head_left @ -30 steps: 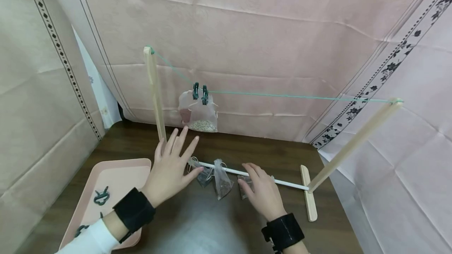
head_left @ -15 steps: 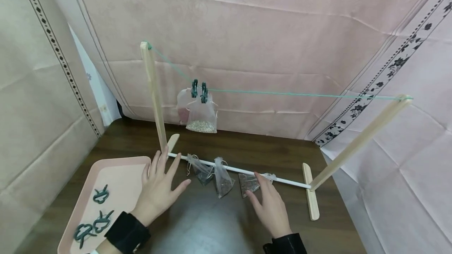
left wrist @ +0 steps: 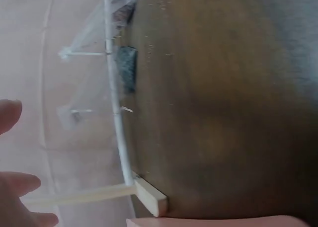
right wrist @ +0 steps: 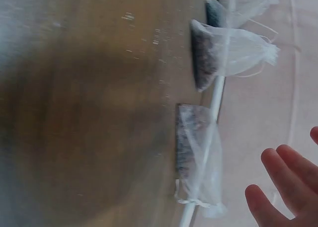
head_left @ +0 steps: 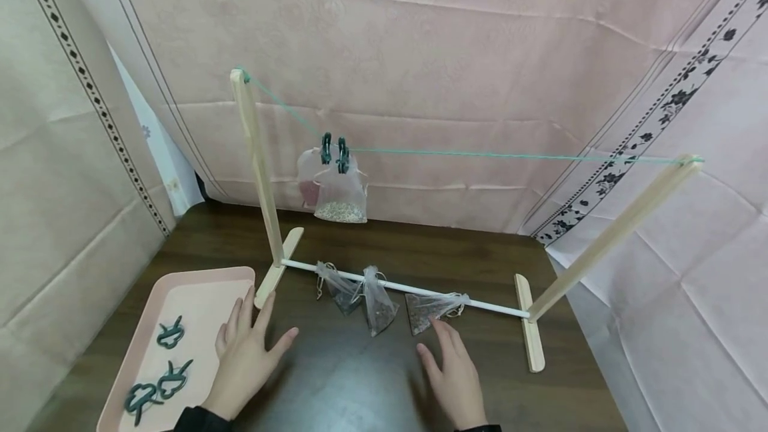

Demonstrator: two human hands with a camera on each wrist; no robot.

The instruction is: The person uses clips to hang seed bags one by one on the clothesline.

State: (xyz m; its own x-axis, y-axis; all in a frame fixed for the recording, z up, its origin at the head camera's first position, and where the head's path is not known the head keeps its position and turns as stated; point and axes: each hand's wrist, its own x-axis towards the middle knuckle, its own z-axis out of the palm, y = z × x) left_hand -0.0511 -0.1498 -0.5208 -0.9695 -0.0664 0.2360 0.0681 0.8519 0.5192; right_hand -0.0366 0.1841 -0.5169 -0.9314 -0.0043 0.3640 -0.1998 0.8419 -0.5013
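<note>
A sheer, whitish drawstring pouch (head_left: 422, 311), darkly filled, sprawled near the loosely spread right hand (head_left: 455, 379); the left hand (head_left: 243, 362) splayed wider.

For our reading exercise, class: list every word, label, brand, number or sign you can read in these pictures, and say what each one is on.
None: no readable text shows in any view.
The diamond border and floral border on the cloth are patterns, not letters.
The mesh bags, green clips and pink tray show no legible print; the wrist views are blurred.
</note>
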